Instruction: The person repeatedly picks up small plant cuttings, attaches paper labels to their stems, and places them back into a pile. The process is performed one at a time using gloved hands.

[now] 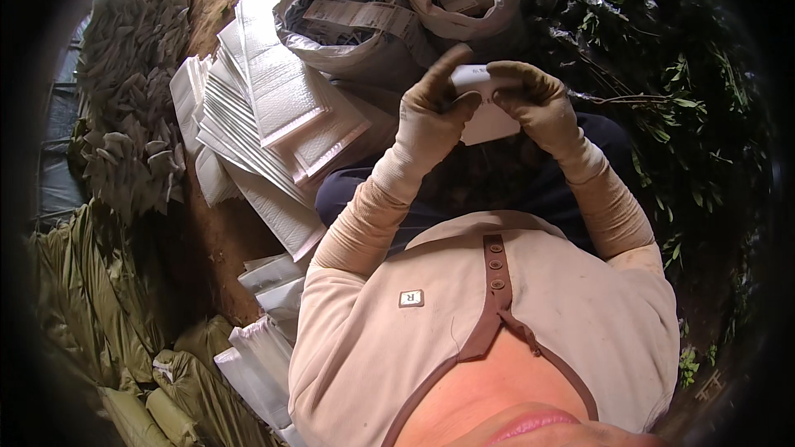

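A small white sheet with printed writing (490,119) is held up in front of my lap. My gloved right hand (535,99) grips its right side, fingers over the upper edge and thumb on its face. At the sheet's left edge is my gloved left hand (438,96); its thumb touches the sheet and one finger is raised and blurred. Whether that hand grips the sheet cannot be told. Both gloves are pale and stained brown at the fingers.
White padded bubble mailers (282,87) lie fanned out at my left. Ahead stand an open white sack (348,53) and another sack (463,25), both holding labelled items. Leafy cut plants (677,99) fill the right side. Olive-green wrapped bundles (93,285) lie at the lower left.
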Demonstrator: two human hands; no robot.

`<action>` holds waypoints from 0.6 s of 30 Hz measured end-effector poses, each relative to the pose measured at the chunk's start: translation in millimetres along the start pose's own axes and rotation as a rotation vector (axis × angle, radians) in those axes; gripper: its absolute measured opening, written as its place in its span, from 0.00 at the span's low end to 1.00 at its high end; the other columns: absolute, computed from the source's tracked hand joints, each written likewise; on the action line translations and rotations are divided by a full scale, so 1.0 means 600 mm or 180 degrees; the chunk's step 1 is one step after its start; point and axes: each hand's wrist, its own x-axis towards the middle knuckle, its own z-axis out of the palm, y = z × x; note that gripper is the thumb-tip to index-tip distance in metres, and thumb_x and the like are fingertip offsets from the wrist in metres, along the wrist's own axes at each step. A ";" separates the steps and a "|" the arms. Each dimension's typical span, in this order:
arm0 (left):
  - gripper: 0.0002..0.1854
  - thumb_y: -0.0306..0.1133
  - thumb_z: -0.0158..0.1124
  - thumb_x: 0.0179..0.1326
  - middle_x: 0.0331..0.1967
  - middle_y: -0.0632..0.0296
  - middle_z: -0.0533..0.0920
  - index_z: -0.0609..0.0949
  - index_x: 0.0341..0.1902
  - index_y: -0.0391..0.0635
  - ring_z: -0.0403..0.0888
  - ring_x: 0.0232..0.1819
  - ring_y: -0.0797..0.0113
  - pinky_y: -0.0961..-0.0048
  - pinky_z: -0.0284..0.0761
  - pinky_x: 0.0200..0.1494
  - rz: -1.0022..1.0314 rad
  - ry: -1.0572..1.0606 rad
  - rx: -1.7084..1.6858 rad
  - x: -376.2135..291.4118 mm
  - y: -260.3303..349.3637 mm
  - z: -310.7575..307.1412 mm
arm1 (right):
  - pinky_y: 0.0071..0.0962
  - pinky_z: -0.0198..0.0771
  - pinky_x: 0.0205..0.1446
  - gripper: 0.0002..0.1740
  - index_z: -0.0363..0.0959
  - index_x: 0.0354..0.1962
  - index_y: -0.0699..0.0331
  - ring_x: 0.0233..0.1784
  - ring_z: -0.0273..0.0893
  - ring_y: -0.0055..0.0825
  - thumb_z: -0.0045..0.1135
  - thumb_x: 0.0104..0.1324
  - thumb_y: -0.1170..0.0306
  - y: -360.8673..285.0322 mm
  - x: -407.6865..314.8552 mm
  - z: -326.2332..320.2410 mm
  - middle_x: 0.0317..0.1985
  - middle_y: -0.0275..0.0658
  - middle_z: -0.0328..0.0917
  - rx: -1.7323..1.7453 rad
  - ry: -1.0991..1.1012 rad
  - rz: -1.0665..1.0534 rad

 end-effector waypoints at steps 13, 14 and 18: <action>0.12 0.18 0.63 0.51 0.33 0.63 0.83 0.82 0.40 0.39 0.78 0.35 0.77 0.81 0.74 0.41 -0.0241 -0.0031 0.0816 -0.045 -0.044 0.008 | 0.19 0.73 0.44 0.08 0.78 0.36 0.68 0.36 0.75 0.16 0.57 0.58 0.81 0.041 -0.058 0.007 0.33 0.34 0.80 -0.0531 0.0199 -0.0009; 0.11 0.18 0.62 0.51 0.32 0.63 0.83 0.82 0.40 0.39 0.78 0.35 0.77 0.81 0.74 0.41 -0.0074 -0.0065 0.0663 -0.048 -0.046 0.011 | 0.19 0.73 0.44 0.07 0.78 0.35 0.68 0.35 0.75 0.16 0.58 0.58 0.80 0.042 -0.058 0.003 0.32 0.34 0.80 -0.0485 0.0245 0.0296; 0.07 0.18 0.61 0.54 0.31 0.62 0.83 0.82 0.36 0.38 0.78 0.34 0.77 0.81 0.75 0.41 -0.0318 0.0226 0.0304 -0.056 -0.047 0.008 | 0.18 0.73 0.39 0.07 0.77 0.36 0.68 0.32 0.75 0.17 0.58 0.59 0.77 0.019 -0.050 -0.022 0.28 0.34 0.79 0.0232 0.0853 0.0567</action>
